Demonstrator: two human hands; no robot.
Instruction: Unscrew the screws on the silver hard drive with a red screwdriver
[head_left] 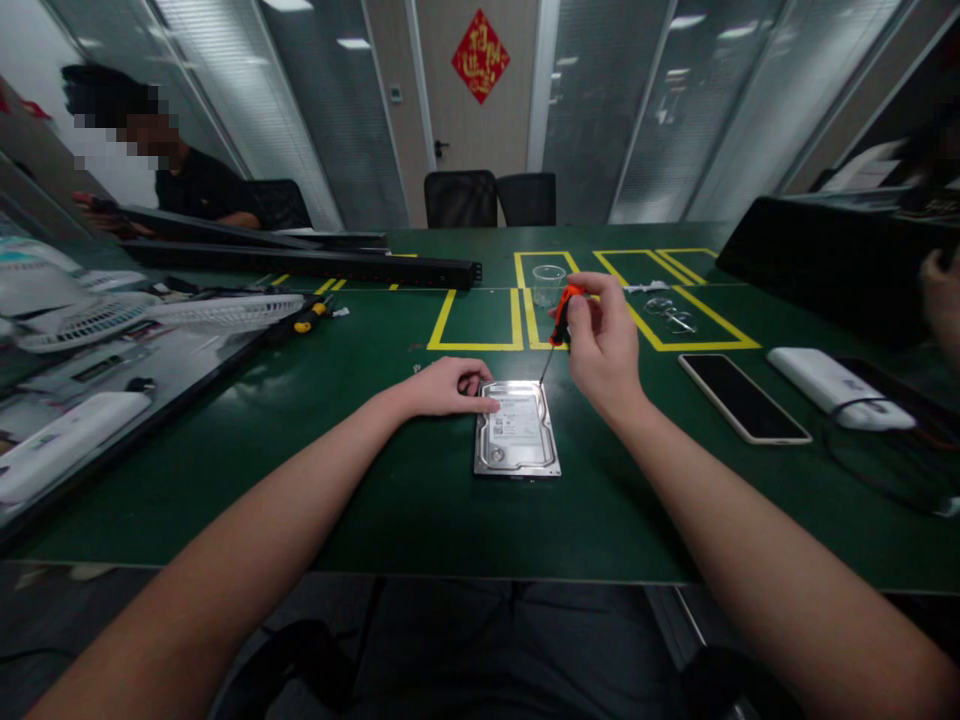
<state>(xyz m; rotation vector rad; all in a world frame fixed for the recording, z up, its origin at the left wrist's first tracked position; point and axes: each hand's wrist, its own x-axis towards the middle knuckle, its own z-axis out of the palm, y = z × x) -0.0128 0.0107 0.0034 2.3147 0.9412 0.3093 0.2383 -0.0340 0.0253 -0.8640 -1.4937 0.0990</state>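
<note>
A silver hard disk drive point(517, 425) with a white label lies flat on the green table, in the middle of the head view. My left hand point(454, 387) grips its upper left edge, the thumb resting on top of the label side and the other fingers curled at the far corner. In my right hand point(606, 345) is a screwdriver point(564, 312) with an orange and black handle, pinched between thumb and fingers. Its thin shaft slants down to the drive's far right corner, where the tip appears to touch. Any screw there is too small to make out.
Behind the screwdriver stands a clear plastic cup point(549, 285). On the right are glasses point(671, 315), a phone point(745, 398), a white power bank point(840, 385) and cables. Black bars point(315, 262), yellow-handled pliers point(311, 318) and white fan parts point(225, 313) lie left. People sit at both sides.
</note>
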